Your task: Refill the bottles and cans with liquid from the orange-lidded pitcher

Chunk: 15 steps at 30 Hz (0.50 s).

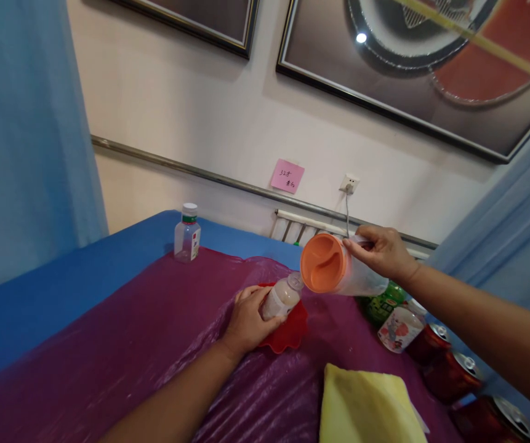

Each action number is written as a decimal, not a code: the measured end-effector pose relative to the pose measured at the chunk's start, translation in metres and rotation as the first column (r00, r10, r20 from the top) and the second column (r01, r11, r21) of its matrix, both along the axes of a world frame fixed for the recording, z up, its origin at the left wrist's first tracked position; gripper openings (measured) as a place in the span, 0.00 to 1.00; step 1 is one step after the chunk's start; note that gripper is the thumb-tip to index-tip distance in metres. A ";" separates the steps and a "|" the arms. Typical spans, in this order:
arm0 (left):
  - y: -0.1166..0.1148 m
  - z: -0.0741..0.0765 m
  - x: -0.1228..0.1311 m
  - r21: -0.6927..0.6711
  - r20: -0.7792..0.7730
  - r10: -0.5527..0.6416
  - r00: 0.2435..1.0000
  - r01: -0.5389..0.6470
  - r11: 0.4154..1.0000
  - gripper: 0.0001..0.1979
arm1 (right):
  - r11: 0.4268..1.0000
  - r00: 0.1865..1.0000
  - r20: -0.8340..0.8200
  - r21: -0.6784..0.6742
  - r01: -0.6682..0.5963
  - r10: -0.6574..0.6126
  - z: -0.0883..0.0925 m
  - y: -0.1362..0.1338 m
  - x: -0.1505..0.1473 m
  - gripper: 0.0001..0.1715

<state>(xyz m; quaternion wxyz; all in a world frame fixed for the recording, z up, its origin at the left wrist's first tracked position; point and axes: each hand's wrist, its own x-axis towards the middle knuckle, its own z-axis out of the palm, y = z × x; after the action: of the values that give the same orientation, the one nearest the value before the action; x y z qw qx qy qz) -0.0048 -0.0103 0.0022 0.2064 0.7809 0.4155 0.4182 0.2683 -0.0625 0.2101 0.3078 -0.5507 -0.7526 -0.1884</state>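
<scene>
My left hand (pixel 252 317) is closed round a small clear bottle (pixel 283 296) with whitish contents and no cap on its mouth. That bottle leans to the right above a red scalloped dish (pixel 292 329). Up and to the right, my right hand (pixel 385 249) grips a translucent pitcher (pixel 361 277) by its handle. The pitcher lies tipped, its orange lid (pixel 324 263) facing left, close to the bottle's mouth. Whether liquid flows between them I cannot make out.
A capped clear bottle (pixel 187 237) stands at the back left on the purple plastic sheet (pixel 154 320). A folded yellow cloth (pixel 366 406) lies in front. Along the right are a green bottle (pixel 385 304), a labelled bottle (pixel 402 326) and several red cans (pixel 452 375).
</scene>
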 end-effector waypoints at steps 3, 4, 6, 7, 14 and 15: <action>0.001 -0.001 0.000 -0.011 0.004 0.002 1.000 -0.002 1.000 0.31 | 1.000 0.999 -0.030 0.012 0.014 -0.014 -0.007 0.000 0.005 0.26; 0.001 -0.001 0.000 -0.014 0.003 0.003 1.000 -0.003 1.000 0.31 | 1.000 0.999 -0.044 0.015 0.018 -0.018 -0.009 0.001 0.006 0.26; 0.002 -0.002 0.000 -0.018 0.001 0.004 1.000 -0.004 1.000 0.31 | 1.000 0.997 -0.073 0.018 0.021 -0.020 -0.013 0.002 0.008 0.27; 0.002 -0.002 0.000 -0.017 0.000 0.003 1.000 -0.003 1.000 0.31 | 1.000 0.996 -0.083 0.017 0.022 -0.021 -0.014 0.002 0.009 0.27; 0.004 -0.005 0.002 -0.004 -0.001 0.003 1.000 -0.003 1.000 0.32 | 1.000 0.998 -0.055 -0.003 0.013 -0.013 -0.009 0.003 0.008 0.26; 0.004 -0.005 0.002 -0.004 -0.003 0.000 1.000 0.000 1.000 0.32 | 1.000 0.999 -0.046 -0.004 0.014 -0.014 -0.008 0.003 0.007 0.26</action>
<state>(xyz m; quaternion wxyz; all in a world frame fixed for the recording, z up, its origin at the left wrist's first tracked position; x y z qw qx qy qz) -0.0029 -0.0062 -0.0025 0.2077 0.7810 0.4166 0.4163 0.2757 -0.0594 0.2023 0.3226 -0.5609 -0.7418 -0.1765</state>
